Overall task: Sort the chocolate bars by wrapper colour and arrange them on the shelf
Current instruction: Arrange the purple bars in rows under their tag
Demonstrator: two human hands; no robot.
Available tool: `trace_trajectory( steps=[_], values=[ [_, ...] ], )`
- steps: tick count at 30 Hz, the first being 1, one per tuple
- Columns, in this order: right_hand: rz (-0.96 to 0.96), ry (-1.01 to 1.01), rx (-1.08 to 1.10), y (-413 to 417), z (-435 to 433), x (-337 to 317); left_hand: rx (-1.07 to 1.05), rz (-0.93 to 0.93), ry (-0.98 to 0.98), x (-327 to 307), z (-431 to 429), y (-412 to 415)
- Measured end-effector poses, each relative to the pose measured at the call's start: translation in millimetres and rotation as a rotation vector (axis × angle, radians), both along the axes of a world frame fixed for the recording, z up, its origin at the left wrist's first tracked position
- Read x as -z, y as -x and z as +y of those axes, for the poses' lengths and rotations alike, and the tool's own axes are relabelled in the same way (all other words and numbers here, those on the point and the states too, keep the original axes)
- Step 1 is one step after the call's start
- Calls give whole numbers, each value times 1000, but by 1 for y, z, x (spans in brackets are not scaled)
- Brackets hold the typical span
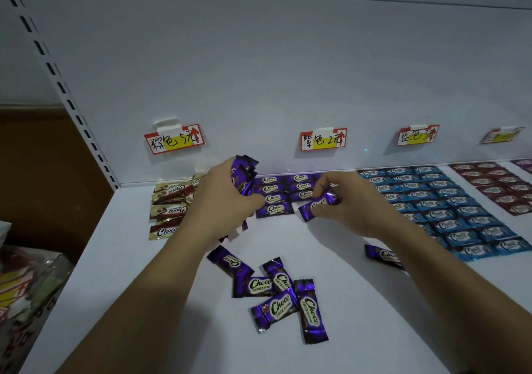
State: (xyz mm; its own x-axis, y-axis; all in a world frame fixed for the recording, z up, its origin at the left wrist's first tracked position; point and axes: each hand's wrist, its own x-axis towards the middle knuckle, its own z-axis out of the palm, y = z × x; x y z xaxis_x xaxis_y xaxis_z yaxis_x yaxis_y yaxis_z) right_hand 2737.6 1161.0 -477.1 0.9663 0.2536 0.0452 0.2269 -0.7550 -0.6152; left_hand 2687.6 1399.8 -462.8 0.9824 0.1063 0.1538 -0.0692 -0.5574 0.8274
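White shelf [115, 301] fills the frame. At right, blue bars [449, 204] lie in rows; purple rows [283, 194] at centre; loose purple bars [276, 293] at lower centre. Mid-frame, the left grip [227, 201] clasps a purple stack [244, 172]; the right grip [357, 204] pinches one purple bar [316, 204].

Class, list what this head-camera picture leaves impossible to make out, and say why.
Head view:
Count of the purple stack: the left hand covers it.
Lone purple bar: the right forearm hides its end.
Fourth label: blurred, unreadable.
Far-right wrappers: cut by the right edge.
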Motion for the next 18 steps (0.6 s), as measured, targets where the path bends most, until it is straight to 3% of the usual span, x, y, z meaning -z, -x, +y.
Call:
trace_trajectory(
  steps=[6, 9, 18],
  values=[
    [-229, 62, 11, 3, -5, 22, 206, -42, -447, 13, -1, -2],
    [-218, 98, -72, 7, -10, 19, 293, -38, -609, 16, -5, 1],
    [-323, 72, -4, 3, -1, 40, 346, -66, -675, 23, -8, -2]
  ],
)
